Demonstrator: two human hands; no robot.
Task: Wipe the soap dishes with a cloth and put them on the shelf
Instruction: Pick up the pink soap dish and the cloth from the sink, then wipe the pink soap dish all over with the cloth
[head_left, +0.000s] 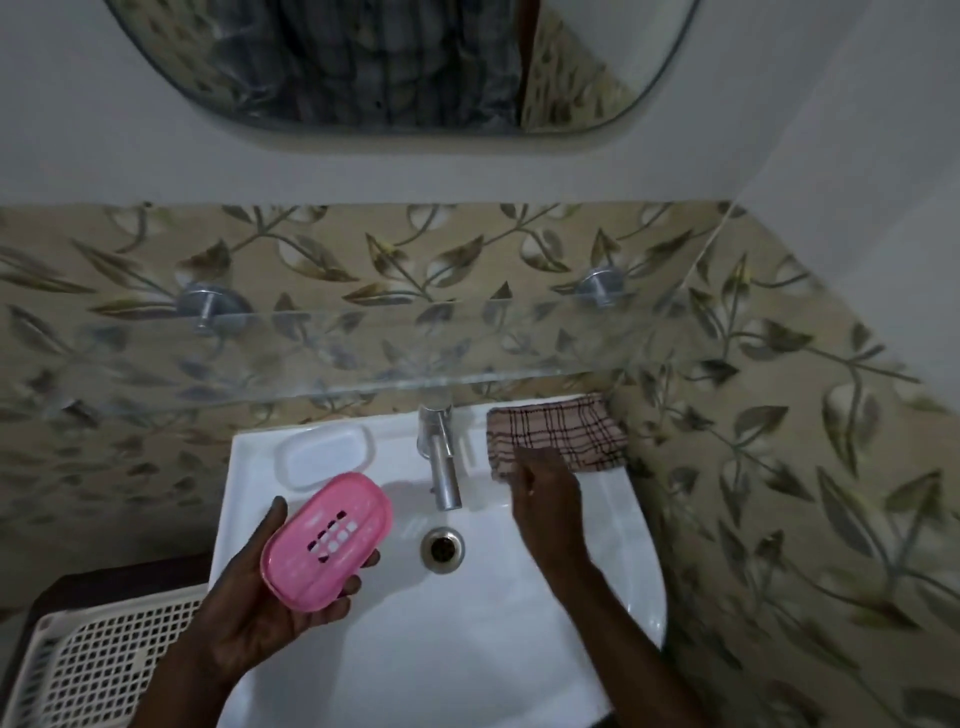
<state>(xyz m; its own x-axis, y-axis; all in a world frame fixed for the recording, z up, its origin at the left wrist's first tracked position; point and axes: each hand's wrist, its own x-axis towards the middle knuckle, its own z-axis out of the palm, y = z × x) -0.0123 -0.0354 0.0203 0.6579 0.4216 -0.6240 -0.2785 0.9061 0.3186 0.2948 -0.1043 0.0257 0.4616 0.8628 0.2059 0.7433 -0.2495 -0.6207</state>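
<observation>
Holding the pink soap dish (327, 540) in my left hand (260, 608), fingers curled under and around its long edges, thumb up the left side. Dish is tilted, slotted face toward the camera, over the left part of the sink (519, 623). Grip there is firm, clearly grasping the dish.

Progress, as I judge it: early. Glass shelf (311, 358) above the basin has nothing on it, so no dish is put away yet. White soap dish (324, 452) sits on the sink's back ledge, left of the tap (441, 457), untouched by either hand. Checked cloth (558, 439) lies folded on the ledge right of the tap, against the tiled wall.

My right hand (545, 499) is reaching up and forward, forearm crossing the basin from lower right, fingers at the cloth's near left corner. Looks like fingertips touch or pinch the edge, but blur hides the contact; I cannot tell if it has closed on the cloth or is just arriving. Not lifted, as far as I see.

Left to do, my read: get the cloth, wipe pink dish, shelve it, repeat for the white one.

White mesh basket (104, 670) sits lower left, beside the sink, not involved.
</observation>
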